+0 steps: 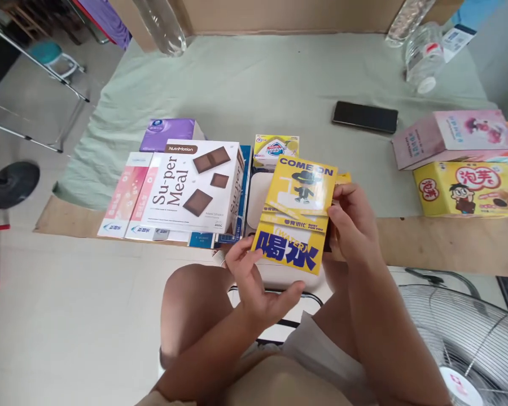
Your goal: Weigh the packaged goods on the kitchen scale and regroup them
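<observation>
A flat yellow box with blue lettering and a cartoon figure is held up in front of me, over my knees. My right hand grips its right edge, fingers curled around it. My left hand supports its lower left corner from beneath, with fingers partly curled. Just behind the yellow box lies a white box, and beyond that a small yellow and white box. Left of them, a white "Super Meal" box rests on top of other boxes.
A pale green cloth covers the low surface. On it are a black phone, a pink box, a yellow snack box, a purple box, pink and white boxes and plastic bottles. A floor fan stands at lower right.
</observation>
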Available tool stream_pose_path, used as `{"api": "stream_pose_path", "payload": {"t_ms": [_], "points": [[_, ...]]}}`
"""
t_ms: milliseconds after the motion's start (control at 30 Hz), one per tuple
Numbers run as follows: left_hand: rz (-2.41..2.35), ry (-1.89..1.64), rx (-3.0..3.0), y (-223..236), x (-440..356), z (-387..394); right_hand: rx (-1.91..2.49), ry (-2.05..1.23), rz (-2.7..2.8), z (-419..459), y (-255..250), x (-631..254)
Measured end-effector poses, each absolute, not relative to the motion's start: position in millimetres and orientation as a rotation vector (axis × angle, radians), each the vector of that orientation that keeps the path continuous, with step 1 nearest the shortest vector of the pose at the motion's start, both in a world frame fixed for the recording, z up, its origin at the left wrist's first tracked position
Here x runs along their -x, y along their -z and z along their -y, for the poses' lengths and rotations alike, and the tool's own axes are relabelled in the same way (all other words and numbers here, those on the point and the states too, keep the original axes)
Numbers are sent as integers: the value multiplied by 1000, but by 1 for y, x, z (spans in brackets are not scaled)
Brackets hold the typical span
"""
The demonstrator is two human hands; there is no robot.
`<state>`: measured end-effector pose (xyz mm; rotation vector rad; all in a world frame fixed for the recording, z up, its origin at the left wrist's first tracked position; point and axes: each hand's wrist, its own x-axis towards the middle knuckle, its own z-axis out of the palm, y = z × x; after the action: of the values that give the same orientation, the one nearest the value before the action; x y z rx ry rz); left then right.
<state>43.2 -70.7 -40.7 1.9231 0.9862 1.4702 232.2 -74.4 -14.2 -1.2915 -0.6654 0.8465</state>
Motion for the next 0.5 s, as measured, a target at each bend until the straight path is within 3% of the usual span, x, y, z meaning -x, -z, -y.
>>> {"api": "stream_pose_path", "payload": {"t_ms": [333, 500], "points": [[-1013, -1147, -1971, 49, -18, 61, 1392, -728, 787, 77, 18, -221], [-1013, -942, -1909, 45, -14, 60, 1393, -913, 703, 76, 12, -215]]}}
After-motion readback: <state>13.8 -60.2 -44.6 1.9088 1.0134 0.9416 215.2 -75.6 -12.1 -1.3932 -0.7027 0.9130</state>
